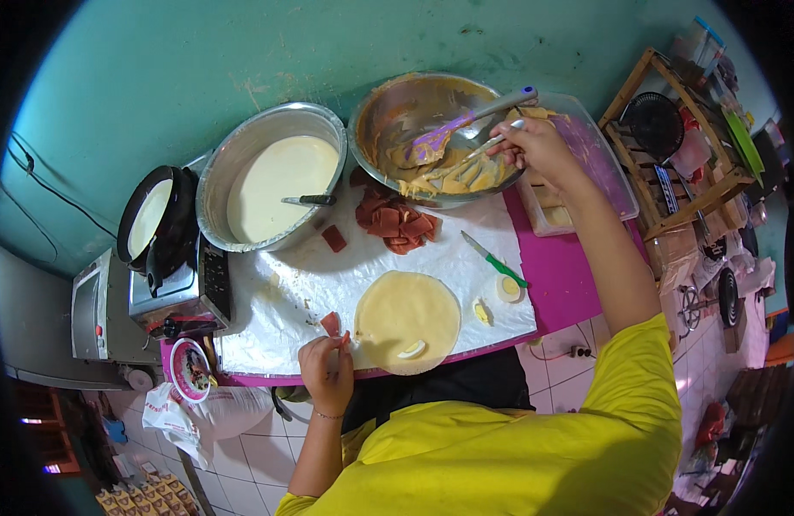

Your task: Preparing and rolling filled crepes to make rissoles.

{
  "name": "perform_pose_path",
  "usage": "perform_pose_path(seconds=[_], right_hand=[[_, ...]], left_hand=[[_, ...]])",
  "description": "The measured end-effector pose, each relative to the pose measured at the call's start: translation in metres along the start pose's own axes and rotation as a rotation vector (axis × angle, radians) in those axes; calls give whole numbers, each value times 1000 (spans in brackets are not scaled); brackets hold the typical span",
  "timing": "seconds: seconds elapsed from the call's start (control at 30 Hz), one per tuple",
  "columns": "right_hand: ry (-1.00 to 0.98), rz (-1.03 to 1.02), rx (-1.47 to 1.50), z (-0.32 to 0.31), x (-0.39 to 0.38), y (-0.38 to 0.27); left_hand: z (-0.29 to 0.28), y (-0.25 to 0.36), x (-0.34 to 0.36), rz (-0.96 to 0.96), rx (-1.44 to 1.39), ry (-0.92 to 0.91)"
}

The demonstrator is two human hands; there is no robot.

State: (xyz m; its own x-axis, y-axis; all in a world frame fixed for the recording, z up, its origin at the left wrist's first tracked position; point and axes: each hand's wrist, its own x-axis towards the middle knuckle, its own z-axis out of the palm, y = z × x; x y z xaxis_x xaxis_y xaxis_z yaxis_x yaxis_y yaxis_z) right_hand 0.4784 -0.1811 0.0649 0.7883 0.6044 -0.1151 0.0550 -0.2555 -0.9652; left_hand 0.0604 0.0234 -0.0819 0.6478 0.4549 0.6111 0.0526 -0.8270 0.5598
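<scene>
My right hand (543,157) grips a metal spoon (479,157), its end down in the tan, creamy filling inside a wide steel bowl (375,172). A spatula (436,142) with a purple blade and grey handle also rests in that bowl. At the table's near edge, my left hand (326,371) is closed in a pinch on a thin reddish-brown meat slice (330,324). Just right of it lies a round, pale yellow crepe (406,310), with a boiled egg wedge (412,349) on its near part. Behind the crepe sits a pile of meat slices (393,222).
A green-handled knife (498,260) and egg pieces (509,289) lie right of the crepe. A pot of pale batter (285,185), holding a dark-handled tool, stands back left. Beyond it, pans (156,232) sit on a stove (178,297). A plastic container (599,163) stands right of the bowl.
</scene>
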Motion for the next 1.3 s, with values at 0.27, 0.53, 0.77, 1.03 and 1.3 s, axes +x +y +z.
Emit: perform_pose_path(seconds=[0.27,0.53,0.77,1.03,1.3], right_hand=[[86,50,543,7,-52,19],[-16,-5,481,47,-125,26],[-59,-2,142,94,-165,70],[-17,-3,112,115,-181,64],[-25,-26,75,118,-179,64]], left_hand=[[0,10,5,-535,-642,65],[-1,4,22,-479,-390,-158],[12,18,38,-160,-86,-273],[24,37,43,198,49,-313],[26,38,47,417,142,-297]])
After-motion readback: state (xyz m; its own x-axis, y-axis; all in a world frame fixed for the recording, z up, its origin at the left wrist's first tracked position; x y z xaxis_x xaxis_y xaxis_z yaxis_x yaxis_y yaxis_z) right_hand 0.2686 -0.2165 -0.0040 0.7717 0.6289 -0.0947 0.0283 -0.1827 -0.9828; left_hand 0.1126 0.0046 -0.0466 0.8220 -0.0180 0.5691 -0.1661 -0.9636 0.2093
